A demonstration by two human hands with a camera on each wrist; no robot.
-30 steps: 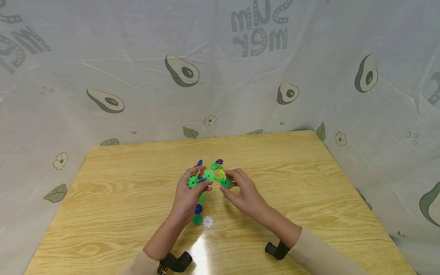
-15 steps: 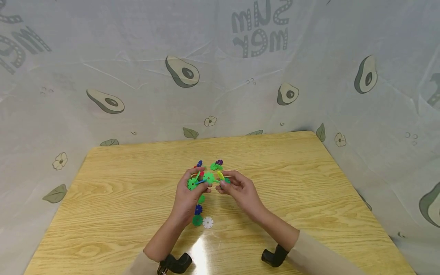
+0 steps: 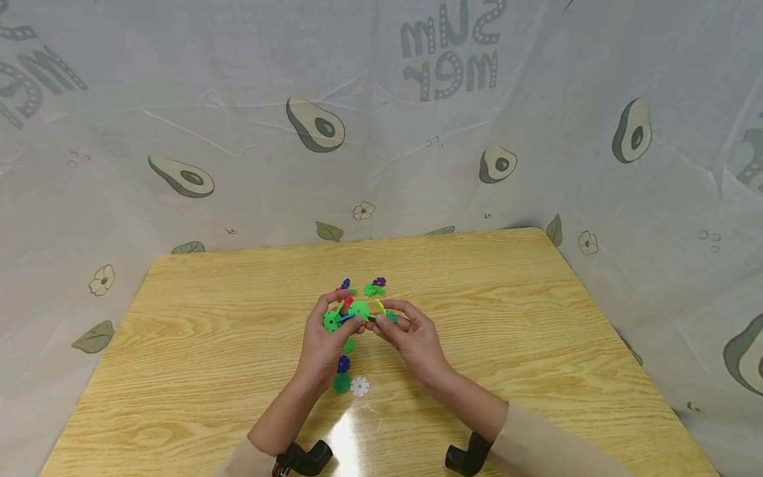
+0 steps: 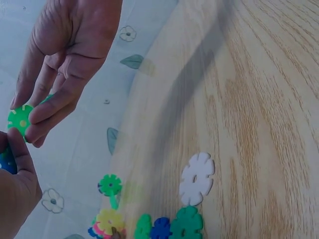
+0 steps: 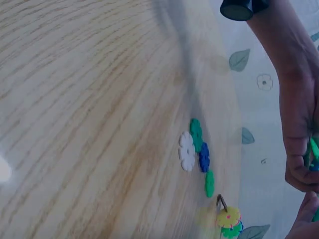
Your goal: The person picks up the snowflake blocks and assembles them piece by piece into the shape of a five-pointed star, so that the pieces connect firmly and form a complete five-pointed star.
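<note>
Several notched plastic snowflake discs are joined into a cluster between both hands, over the middle of the table in the head view. My left hand [image 3: 324, 338] grips the cluster's left part, with a bright green disc [image 3: 332, 322] at its palm and another green disc [image 3: 358, 311] above the thumb. A blue disc [image 3: 346, 318] shows edge-on there. My right hand [image 3: 420, 338] pinches the right part between thumb and fingers, beside a yellow disc [image 3: 379, 305] and a darker green disc [image 3: 391, 317]. The fingertips of both hands nearly meet, hiding the joint between the parts.
On the wooden table [image 3: 507, 298], a white disc [image 3: 359, 387], dark green disc [image 3: 342, 383], blue disc [image 3: 344, 364] and green disc [image 3: 348, 345] lie nearer the body. Beyond the hands are green discs [image 3: 370, 289] and a purple disc [image 3: 379, 281]. A printed cloth [image 3: 250, 119] hangs behind.
My right hand has moved left, up to the left hand, bringing its discs closer to the middle green one. The yellow disc has turned more edge-on. My left hand stays almost still.
</note>
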